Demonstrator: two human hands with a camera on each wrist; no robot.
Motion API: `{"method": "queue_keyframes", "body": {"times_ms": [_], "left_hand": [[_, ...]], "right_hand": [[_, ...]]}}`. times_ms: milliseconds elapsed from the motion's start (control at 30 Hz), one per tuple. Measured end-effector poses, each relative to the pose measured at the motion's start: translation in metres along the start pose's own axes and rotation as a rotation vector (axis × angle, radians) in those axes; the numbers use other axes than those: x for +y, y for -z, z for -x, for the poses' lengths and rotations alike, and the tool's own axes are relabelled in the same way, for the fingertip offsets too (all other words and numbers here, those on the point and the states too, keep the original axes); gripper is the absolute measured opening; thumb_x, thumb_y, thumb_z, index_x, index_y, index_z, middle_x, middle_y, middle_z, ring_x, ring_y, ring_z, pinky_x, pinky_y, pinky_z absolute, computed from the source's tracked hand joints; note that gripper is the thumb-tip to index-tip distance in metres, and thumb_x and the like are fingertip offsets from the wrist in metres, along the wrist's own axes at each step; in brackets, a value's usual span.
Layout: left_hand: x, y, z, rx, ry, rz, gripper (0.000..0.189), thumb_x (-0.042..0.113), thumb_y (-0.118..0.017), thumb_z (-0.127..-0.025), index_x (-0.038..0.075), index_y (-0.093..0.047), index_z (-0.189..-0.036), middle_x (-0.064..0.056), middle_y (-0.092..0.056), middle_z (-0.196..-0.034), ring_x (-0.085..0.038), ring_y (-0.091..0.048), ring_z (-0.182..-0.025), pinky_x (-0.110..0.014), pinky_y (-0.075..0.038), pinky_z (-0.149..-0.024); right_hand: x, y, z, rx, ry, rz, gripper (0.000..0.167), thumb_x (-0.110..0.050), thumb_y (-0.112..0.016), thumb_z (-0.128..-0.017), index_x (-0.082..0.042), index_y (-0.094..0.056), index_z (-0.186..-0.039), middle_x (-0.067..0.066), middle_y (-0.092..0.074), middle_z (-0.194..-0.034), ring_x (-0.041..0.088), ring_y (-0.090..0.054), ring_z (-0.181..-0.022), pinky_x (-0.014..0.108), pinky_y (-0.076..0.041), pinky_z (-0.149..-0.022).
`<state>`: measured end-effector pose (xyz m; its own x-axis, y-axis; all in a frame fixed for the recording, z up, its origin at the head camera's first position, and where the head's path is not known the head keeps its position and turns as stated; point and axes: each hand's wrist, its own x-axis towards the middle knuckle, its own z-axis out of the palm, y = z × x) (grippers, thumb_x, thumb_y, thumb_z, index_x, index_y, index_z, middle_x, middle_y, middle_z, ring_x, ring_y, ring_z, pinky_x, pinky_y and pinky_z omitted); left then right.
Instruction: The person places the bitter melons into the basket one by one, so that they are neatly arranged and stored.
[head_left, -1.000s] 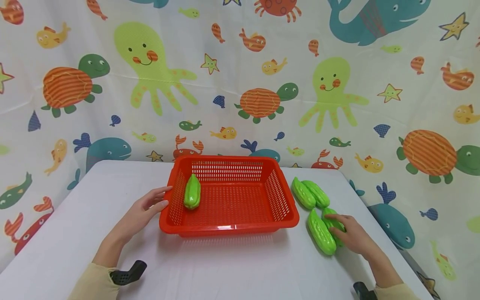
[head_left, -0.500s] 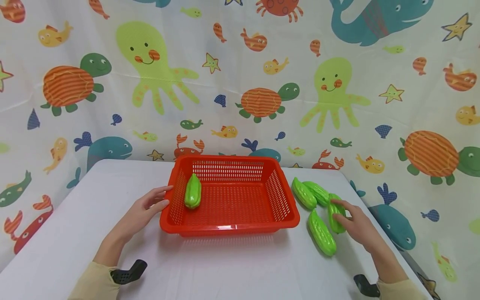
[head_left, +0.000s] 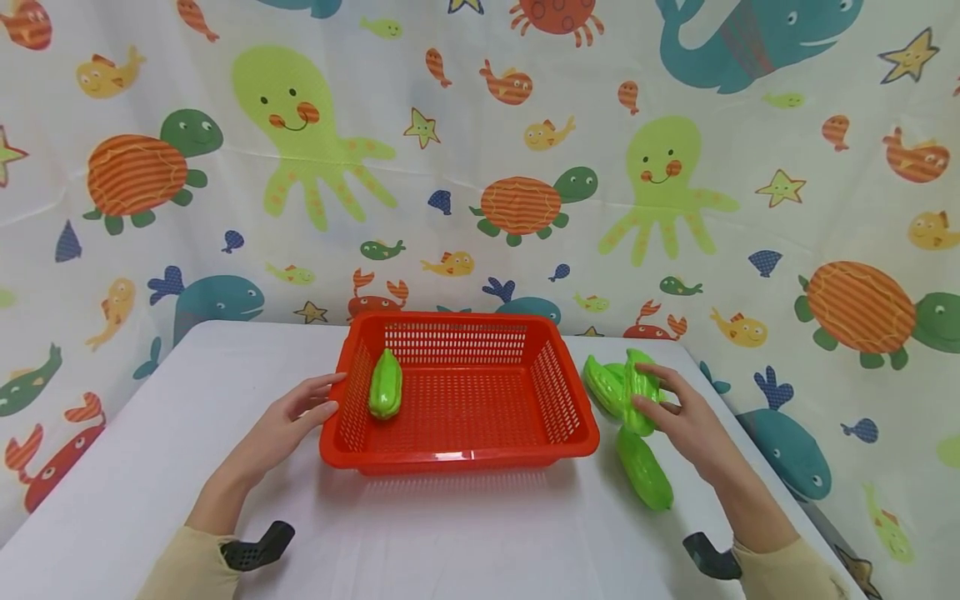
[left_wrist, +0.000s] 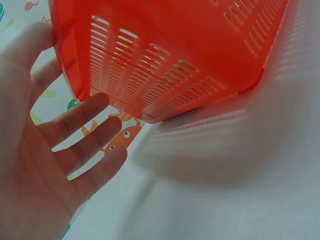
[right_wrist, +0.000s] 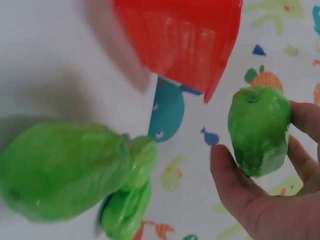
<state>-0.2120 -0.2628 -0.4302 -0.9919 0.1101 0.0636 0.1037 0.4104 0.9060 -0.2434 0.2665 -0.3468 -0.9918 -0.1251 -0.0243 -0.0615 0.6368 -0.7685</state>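
My right hand (head_left: 692, 421) holds a bright green, ridged bitter melon (head_left: 639, 393) between thumb and fingers, upright and to the right of the red plastic basket (head_left: 459, 458). The right wrist view shows the blunt end of this held melon (right_wrist: 260, 132). Beneath and behind it lie two more bitter melons (head_left: 600, 385), partly covered in the head view. Another bitter melon (head_left: 647, 473) lies nearer me. Inside the basket, at its left side, rests one bitter melon (head_left: 386, 387). My left hand (left_wrist: 47, 150) touches the basket's left rim, its fingers extended alongside the slotted wall.
A white-covered table (head_left: 465, 542) carries everything. Behind it hangs a curtain (head_left: 450, 150) printed with sea animals. The basket's slotted wall (left_wrist: 160, 65) rises close to my left fingers. A black wrist device (head_left: 258, 546) sits at my left sleeve.
My right hand has picked up a bitter melon from the group and carried it up and left toward the basket. The left hand stays at the rim.
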Motion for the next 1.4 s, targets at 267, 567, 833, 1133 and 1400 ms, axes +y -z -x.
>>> {"method": "queue_keyframes", "body": {"times_ms": [267,567,833,1133,1400], "left_hand": [[0.001,0.001,0.000,0.002,-0.003,-0.003,0.061,0.043,-0.055,-0.098,0.022,-0.035,-0.152,-0.017,-0.042,-0.146,-0.039,-0.040,-0.131,-0.060,-0.048,-0.093],[0.000,0.002,-0.001,0.003,-0.006,0.001,0.062,0.043,-0.055,-0.098,0.022,-0.034,-0.152,-0.016,-0.042,-0.147,-0.039,-0.039,-0.132,-0.060,-0.047,-0.094],[0.000,0.001,-0.001,0.000,-0.018,0.008,0.061,0.042,-0.056,-0.098,0.022,-0.035,-0.152,-0.016,-0.042,-0.147,-0.039,-0.040,-0.131,-0.058,-0.048,-0.094],[0.000,0.001,0.000,0.000,-0.008,0.005,0.062,0.042,-0.056,-0.098,0.022,-0.035,-0.152,-0.016,-0.042,-0.146,-0.039,-0.040,-0.131,-0.058,-0.048,-0.094],[0.001,0.000,0.001,-0.003,0.003,0.010,0.062,0.043,-0.056,-0.098,0.022,-0.034,-0.152,-0.016,-0.041,-0.147,-0.039,-0.039,-0.132,-0.060,-0.047,-0.094]], "right_hand": [[-0.025,-0.015,-0.011,-0.012,0.055,0.001,0.065,-0.041,-0.066,-0.092,-0.022,-0.039,-0.148,0.018,-0.035,-0.150,0.042,-0.052,-0.120,0.049,-0.053,-0.089],[-0.049,-0.029,-0.024,-0.032,0.116,-0.022,0.058,-0.037,-0.068,-0.092,-0.023,-0.046,-0.144,0.014,-0.044,-0.144,0.041,-0.052,-0.121,0.040,-0.058,-0.079],[-0.067,-0.040,-0.035,-0.039,0.138,-0.002,0.056,-0.036,-0.069,-0.091,-0.025,-0.048,-0.142,0.011,-0.048,-0.140,0.036,-0.056,-0.116,0.038,-0.058,-0.078],[-0.084,-0.051,-0.044,-0.125,0.151,-0.053,0.060,-0.043,-0.069,-0.090,-0.031,-0.043,-0.143,0.009,-0.045,-0.142,0.033,-0.054,-0.120,0.044,-0.057,-0.081],[-0.091,-0.066,-0.052,-0.202,0.209,-0.071,0.058,-0.041,-0.069,-0.090,-0.028,-0.045,-0.142,0.010,-0.051,-0.133,0.031,-0.060,-0.113,0.043,-0.057,-0.082]]}}
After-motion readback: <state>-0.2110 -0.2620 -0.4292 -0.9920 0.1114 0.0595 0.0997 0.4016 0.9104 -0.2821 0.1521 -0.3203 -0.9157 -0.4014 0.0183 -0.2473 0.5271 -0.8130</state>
